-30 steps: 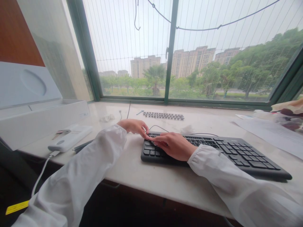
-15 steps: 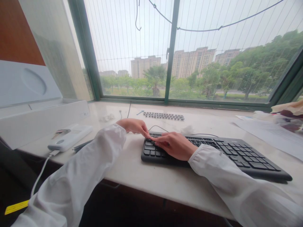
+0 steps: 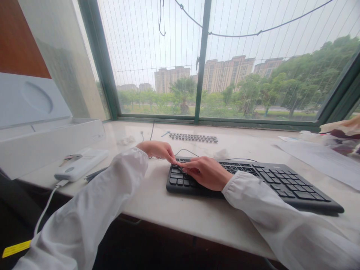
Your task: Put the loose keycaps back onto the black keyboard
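Your work surface is a pale tabletop (image 3: 157,213) below a green-framed window (image 3: 198,90); buildings and trees show beyond the glass. Locate the black keyboard (image 3: 261,173) on this surface, extending from the centre to the right, with its right end nearer to you.

Your left hand (image 3: 159,150) reaches over the keyboard's far left corner, its fingers bent downward. Your right hand (image 3: 207,172) lies across the left part of the keyboard, forefinger extended to the left. Fingertips of both hands meet above the keys at that corner. Whether either set of fingers grips a small part cannot be told, as the hands cover the contact point.

Beyond the keyboard, note the small keycaps (image 3: 193,138) set out in rows near the window. On the left are an open white box (image 3: 56,144) and, nearer, a white power bank (image 3: 87,161) connected to a white cable (image 3: 46,210). On the far right lie paper sheets (image 3: 317,157).
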Demonstrator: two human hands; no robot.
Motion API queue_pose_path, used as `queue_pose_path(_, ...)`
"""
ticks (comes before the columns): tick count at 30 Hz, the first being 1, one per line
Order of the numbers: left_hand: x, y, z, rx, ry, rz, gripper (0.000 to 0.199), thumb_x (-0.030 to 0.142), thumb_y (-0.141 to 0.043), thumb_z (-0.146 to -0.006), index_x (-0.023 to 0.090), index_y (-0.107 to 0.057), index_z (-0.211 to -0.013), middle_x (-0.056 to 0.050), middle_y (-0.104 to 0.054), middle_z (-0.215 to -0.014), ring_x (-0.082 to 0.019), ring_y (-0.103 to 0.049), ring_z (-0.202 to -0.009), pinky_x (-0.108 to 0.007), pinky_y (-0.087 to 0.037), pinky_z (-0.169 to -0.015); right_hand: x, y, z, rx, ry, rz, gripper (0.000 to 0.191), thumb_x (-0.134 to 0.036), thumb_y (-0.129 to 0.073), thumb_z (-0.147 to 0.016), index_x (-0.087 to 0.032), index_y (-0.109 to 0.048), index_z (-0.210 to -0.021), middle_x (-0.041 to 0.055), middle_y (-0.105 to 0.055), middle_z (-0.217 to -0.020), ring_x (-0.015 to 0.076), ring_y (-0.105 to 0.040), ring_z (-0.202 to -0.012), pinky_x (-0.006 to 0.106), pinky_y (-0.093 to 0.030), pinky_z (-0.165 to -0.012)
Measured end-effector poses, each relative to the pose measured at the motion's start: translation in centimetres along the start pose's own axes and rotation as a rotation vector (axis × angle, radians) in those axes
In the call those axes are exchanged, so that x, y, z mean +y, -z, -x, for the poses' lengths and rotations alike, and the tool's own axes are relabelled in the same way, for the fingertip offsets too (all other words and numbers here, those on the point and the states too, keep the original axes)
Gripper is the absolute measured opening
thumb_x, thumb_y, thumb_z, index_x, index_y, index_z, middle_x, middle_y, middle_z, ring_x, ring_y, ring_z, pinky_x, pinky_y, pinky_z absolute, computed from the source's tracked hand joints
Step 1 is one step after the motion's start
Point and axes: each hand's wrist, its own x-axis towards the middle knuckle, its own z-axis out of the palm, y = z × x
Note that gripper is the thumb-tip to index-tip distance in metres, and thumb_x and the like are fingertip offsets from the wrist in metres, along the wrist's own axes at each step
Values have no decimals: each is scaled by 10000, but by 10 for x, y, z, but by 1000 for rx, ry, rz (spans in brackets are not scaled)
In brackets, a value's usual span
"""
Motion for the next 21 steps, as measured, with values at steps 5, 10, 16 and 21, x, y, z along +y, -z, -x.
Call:
queue_pose_path(5, 0, 1, 0, -14, 0, -12, 500, 612, -725, -608, 164, -729, -830, 56, -276, -500, -87, -178, -492, -280, -94, -470, 0, -1, -1, -6, 4, 1, 343, -346, -429, -966, -313, -636, -1236, 32, -708, -838, 147, -615, -732, 245, -356, -633)
queue_pose_path(10, -1, 1, 0, -8, -5, -15, 487, 599, -727, -613, 164, -728, -830, 57, -270, -503, -87, -181, -492, -283, -93, -468, 0, 0, -1, -5, -2, -8, 343, -351, -429, -964, -305, -644, -1228, 32, -713, -860, 147, -616, -729, 245, -359, -630)
queue_pose_path(16, -1, 1, 0, -17, -21, -5, 452, 577, -722, -639, 164, -728, -821, 57, -259, -502, -89, -186, -487, -291, -88, -468, 0, -1, -1, -2, 7, -13, 342, -357, -430, -963, -306, -649, -1221, 31, -709, -844, 152, -623, -732, 246, -373, -641)
queue_pose_path(21, -2, 1, -1, -15, -22, 5, 441, 566, -726, -641, 157, -724, -804, 58, -251, -492, -89, -188, -483, -293, -80, -464, 2, -1, -1, 6, 18, -10, 338, -357, -433, -963, -317, -646, -1222, 29, -707, -826, 153, -631, -732, 248, -376, -648)
